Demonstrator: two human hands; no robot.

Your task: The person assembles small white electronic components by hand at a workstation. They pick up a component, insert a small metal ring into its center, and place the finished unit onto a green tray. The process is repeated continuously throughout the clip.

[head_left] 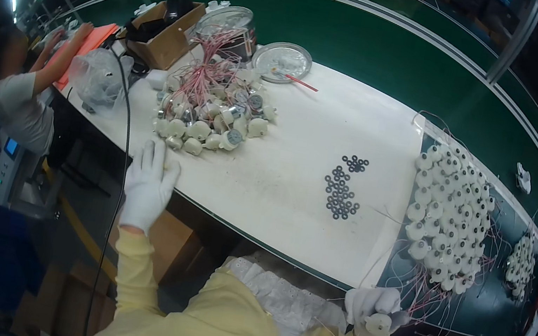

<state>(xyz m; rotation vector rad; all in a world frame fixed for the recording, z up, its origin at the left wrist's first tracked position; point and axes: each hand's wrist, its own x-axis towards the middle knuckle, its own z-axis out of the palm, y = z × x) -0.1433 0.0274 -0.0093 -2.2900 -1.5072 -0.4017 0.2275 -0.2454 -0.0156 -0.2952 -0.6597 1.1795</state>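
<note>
Both of my hands wear white gloves. My left hand (151,184) is at the table's front edge, its fingers stretched out, just below a pile of small white motors (199,131) with bundled pink wires (203,75). It appears to hold nothing. Down at the right front corner, my right hand (369,300) is closed around a single white motor (378,324). Beyond that hand stand several rows of white motors (450,212) with dark centres, packed close, their pink wires trailing outward. Small dark rings (341,193) lie in a loose group on the white tabletop (287,143).
A round metal lid (282,62) with a thin red stick (301,83) lies near a metal tin (236,24). Left of them are a cardboard box (166,37) and a clear plastic bag (100,79). One person (24,98) works at left; another's gloved hand (533,330) shows at right.
</note>
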